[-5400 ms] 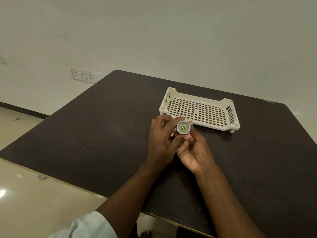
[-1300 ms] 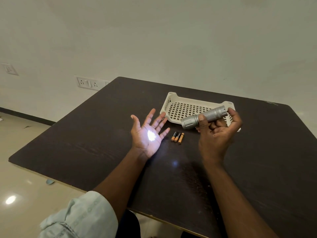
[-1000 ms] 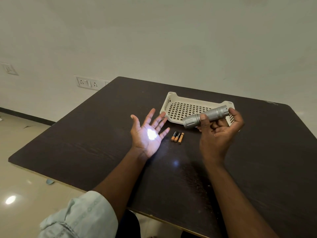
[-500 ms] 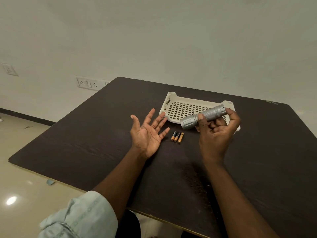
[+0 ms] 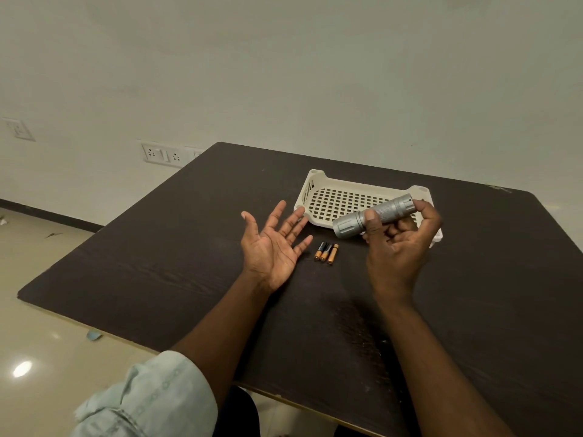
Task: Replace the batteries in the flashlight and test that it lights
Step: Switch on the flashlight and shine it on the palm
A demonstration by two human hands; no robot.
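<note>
While the left hand (image 5: 272,247) lies palm-up with fingers spread, holding nothing above the tabletop (image 5: 157,263), three batteries (image 5: 326,252) rest just beyond it. The right hand (image 5: 398,244) closes its grip around the flashlight (image 5: 372,216), held above the tray (image 5: 318,184). Rigid metal, probably light; the knurled barrel should resist slipping.

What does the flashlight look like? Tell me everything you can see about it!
The flashlight is a short silver-grey tube that looks like metal. Its wider, ridged head points left toward the open left hand, and the middle of the body has a rough, knurled grip. The right hand holds it up in the air, lying nearly sideways, with the thumb across the body and a fingertip at the tail end. It hangs in front of the white basket and touches nothing but that hand. No light spot shows on the palm.
</note>
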